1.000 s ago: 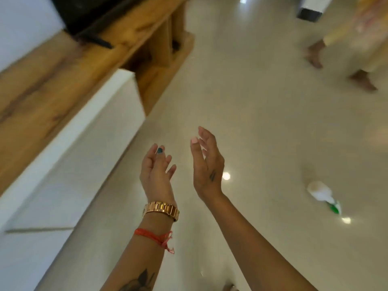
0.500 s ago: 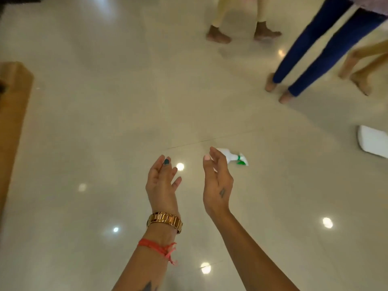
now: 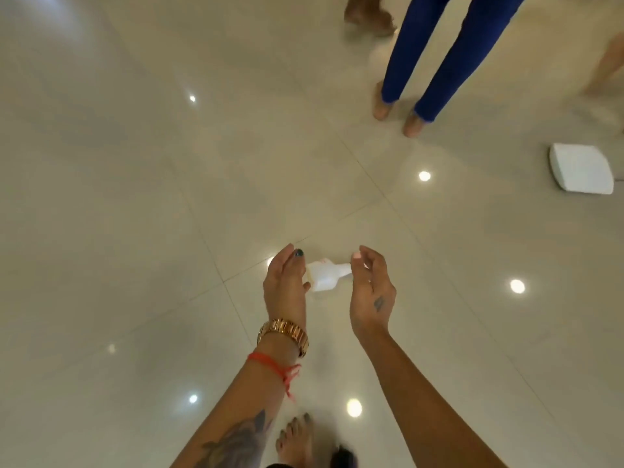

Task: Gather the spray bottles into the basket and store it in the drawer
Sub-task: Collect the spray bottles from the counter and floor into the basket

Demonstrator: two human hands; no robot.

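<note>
A white spray bottle (image 3: 326, 274) lies on its side on the glossy tiled floor, seen between my two hands. Its nozzle end is hidden behind my right hand. My left hand (image 3: 285, 285), with a gold watch at the wrist, hovers above the bottle's base with its fingers apart. My right hand (image 3: 369, 290) hangs above the neck end, fingers curved and apart, holding nothing. Both hands are raised above the floor, and I cannot tell if either touches the bottle. No basket or drawer is in view.
A person in blue trousers (image 3: 439, 55) stands barefoot at the upper right, with other bare feet (image 3: 368, 16) beyond. A white flat object (image 3: 580, 172) lies on the floor at the right. My own foot (image 3: 295, 440) shows at the bottom.
The view has swung away from the wooden cabinet to the open floor. The bottle now lies between my hands, closer than before. Both hands stay raised and empty.
</note>
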